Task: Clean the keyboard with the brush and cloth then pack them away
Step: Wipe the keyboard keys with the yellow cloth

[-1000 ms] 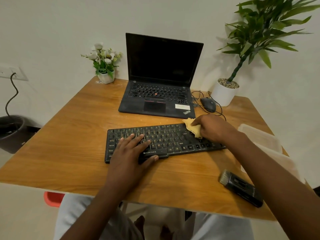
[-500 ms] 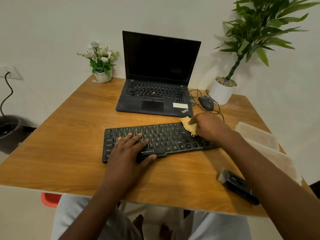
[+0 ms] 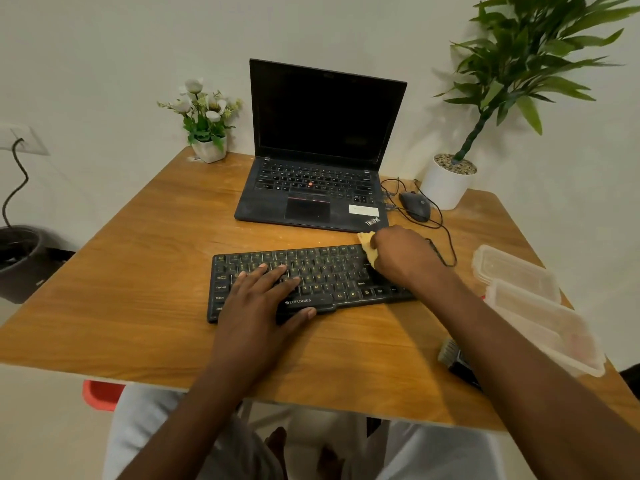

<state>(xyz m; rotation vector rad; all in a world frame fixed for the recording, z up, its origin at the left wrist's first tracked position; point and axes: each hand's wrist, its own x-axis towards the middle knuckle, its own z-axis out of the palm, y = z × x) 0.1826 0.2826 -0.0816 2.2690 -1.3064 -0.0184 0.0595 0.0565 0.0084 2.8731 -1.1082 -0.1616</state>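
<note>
I'm pinning the light, skiddy keyboard (image 3: 304, 282) flat with my open left hand (image 3: 258, 303) while my right hand (image 3: 403, 258) is clutching the soft, bunched cloth (image 3: 367, 247) at the keyboard's far right corner.

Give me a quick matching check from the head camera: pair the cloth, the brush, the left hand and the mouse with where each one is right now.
Things:
1. cloth
2. brush
3. left hand
4. mouse

Places:
A. lying on the table near its front edge, partly hidden by the right forearm
B. right of the laptop, cable attached
C. flat on the keyboard, holding it down
D. bunched in the right hand at the keyboard's far right corner

Pairs: 1-D, 2-A, 3-C, 4-B
</note>
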